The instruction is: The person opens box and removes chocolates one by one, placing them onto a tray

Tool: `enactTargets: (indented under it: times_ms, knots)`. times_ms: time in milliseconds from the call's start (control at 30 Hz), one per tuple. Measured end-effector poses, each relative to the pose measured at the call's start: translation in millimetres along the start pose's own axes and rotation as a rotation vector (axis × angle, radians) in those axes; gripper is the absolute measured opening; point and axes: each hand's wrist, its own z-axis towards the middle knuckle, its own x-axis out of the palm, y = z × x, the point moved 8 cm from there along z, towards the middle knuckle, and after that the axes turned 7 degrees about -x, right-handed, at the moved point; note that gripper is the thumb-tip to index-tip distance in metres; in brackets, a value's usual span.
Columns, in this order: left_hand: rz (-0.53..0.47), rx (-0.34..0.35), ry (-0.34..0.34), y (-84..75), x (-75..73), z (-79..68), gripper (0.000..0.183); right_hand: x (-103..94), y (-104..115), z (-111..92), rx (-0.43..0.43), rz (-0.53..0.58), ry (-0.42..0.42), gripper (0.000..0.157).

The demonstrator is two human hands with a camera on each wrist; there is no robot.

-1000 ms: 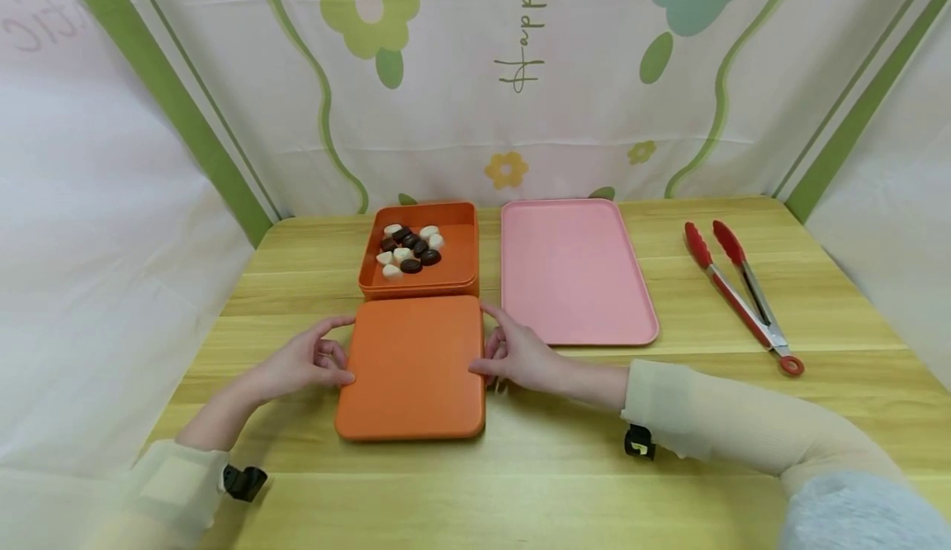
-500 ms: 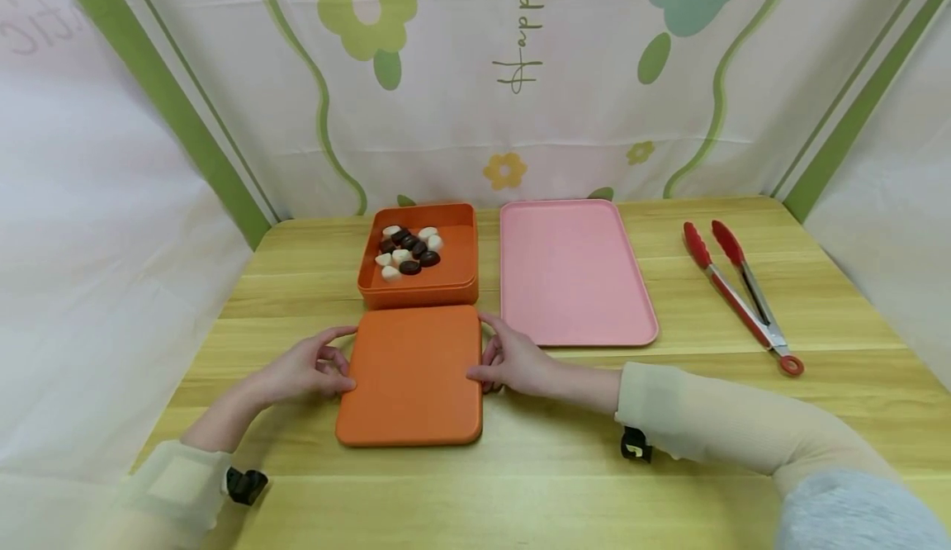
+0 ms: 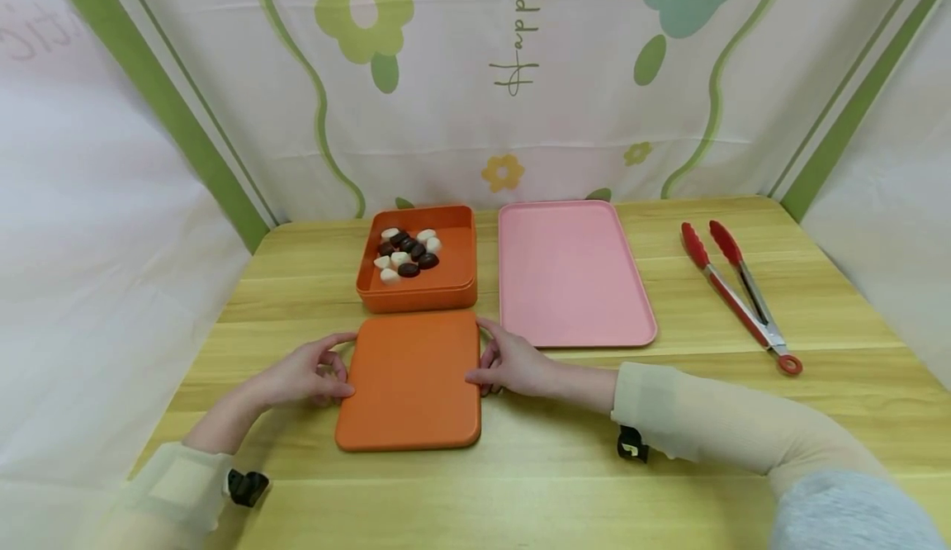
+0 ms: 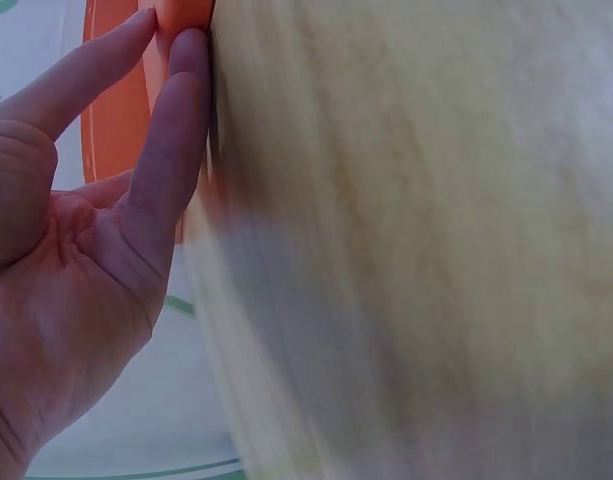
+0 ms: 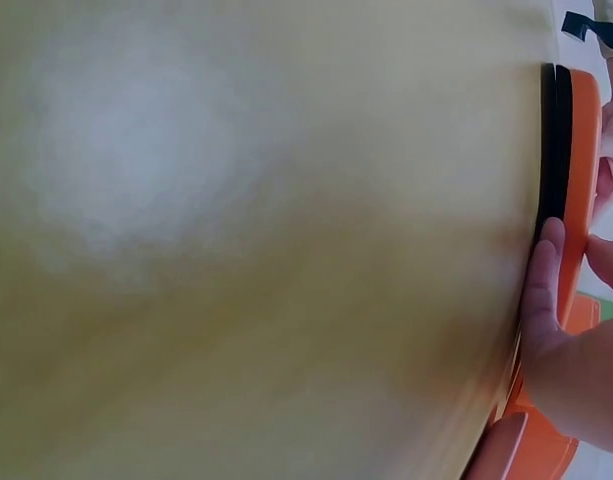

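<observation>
An orange square lid [image 3: 410,381] lies flat, top up, just in front of the matching orange box [image 3: 419,301]. My left hand [image 3: 303,375] pinches the lid's left edge; in the left wrist view the thumb and fingers [image 4: 171,150] meet at its corner. On the opposite edge my right hand [image 3: 516,362] grips it, thumb on top. Seen from the right wrist, the fingers [image 5: 541,290] reach below the lid's dark underside, close over the table. Several white and dark brown pieces, like chocolates or pebbles [image 3: 409,269], sit inside the uncovered box.
A pink rectangular tray [image 3: 575,277] lies right of the box. Farther right are red-tipped metal tongs [image 3: 743,298], spread apart. The wooden table [image 3: 535,484] ends at a printed cloth backdrop [image 3: 446,104], with white cloth at both sides.
Both hands have drawn the lid a little toward me, and a narrow strip of table now shows between it and the box. The box, tray and tongs have stayed in place.
</observation>
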Motion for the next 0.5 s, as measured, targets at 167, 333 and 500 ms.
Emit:
enactTargets:
  times_ms: [167,333,500]
  knots:
    - [0.002,0.000,-0.002,0.5,0.6,0.2,0.089,0.0,-1.0,0.6,0.012,-0.007,0.004,0.091]
    - [0.029,-0.007,-0.017,0.7,0.2,-0.3,0.089,0.9,0.8,-0.4,0.020,-0.004,0.006,0.092]
    - [0.032,-0.007,-0.017,0.2,0.4,-0.7,0.089,1.8,4.2,-1.1,0.024,-0.037,0.017,0.092]
